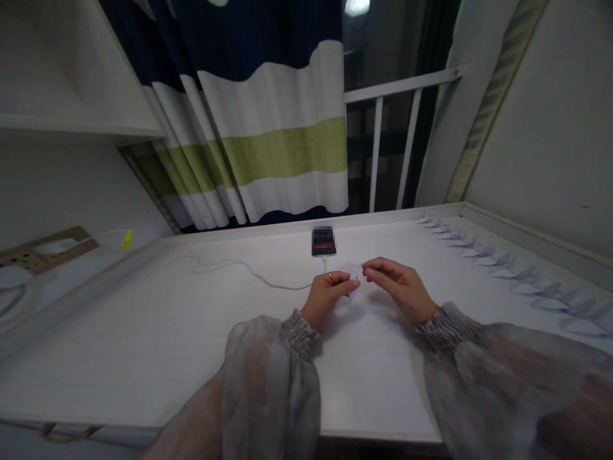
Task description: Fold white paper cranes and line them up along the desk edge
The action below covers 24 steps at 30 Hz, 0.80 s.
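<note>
A small piece of folded white paper (355, 292) is held over the desk, in front of a phone. My left hand (327, 297), wearing a ring, pinches it from the left between thumb and fingers. From the right, my right hand (401, 285) has its thumb and fingertips drawn together at the paper's upper edge. The exact fold of the paper is too small and blurred to make out.
The phone (324, 241) stands near the back of the white desk (191, 358), with a white cable (268, 281) running left from it. A row of several folded paper pieces (486, 260) lines the right side. A curtain (282, 128) hangs behind. Sockets (57, 248) are at the left wall.
</note>
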Motion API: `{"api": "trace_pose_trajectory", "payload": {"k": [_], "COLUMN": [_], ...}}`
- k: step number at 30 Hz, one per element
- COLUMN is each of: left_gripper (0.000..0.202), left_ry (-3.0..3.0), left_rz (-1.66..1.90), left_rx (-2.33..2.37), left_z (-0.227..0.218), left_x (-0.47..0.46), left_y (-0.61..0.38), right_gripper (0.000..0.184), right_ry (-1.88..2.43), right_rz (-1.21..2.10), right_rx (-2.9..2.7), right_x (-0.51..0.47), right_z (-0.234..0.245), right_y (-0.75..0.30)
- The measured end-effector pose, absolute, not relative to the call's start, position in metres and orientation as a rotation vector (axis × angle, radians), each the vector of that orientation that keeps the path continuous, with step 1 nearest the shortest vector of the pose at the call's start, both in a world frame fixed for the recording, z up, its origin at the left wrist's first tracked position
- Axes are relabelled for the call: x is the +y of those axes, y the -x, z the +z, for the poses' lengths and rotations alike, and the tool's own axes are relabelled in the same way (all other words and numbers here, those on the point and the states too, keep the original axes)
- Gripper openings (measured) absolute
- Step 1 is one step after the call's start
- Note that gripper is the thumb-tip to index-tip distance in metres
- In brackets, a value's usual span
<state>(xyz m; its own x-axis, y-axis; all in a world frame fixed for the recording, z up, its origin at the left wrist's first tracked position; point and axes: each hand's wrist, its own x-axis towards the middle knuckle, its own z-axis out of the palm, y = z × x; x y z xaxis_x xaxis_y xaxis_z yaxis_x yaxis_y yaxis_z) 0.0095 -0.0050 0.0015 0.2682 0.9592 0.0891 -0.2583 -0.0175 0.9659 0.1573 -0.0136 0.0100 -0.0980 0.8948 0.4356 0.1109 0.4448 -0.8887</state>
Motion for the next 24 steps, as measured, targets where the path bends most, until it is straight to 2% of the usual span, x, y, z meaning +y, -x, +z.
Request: {"api": "trace_pose_trajectory", "payload": {"k": [24], "left_gripper": [0.020], "left_ry": [-1.134], "left_rz": [0.968], "left_rx": [0.708], "left_z": [0.003], "left_x": [-0.010], "left_y": [-0.010], "right_gripper": [0.016], "right_ry": [0.905], "right_rz": [1.162], "right_rx": [-1.624], "right_x": [-0.012], "right_z": [0.024], "right_y": [-0.172]}}
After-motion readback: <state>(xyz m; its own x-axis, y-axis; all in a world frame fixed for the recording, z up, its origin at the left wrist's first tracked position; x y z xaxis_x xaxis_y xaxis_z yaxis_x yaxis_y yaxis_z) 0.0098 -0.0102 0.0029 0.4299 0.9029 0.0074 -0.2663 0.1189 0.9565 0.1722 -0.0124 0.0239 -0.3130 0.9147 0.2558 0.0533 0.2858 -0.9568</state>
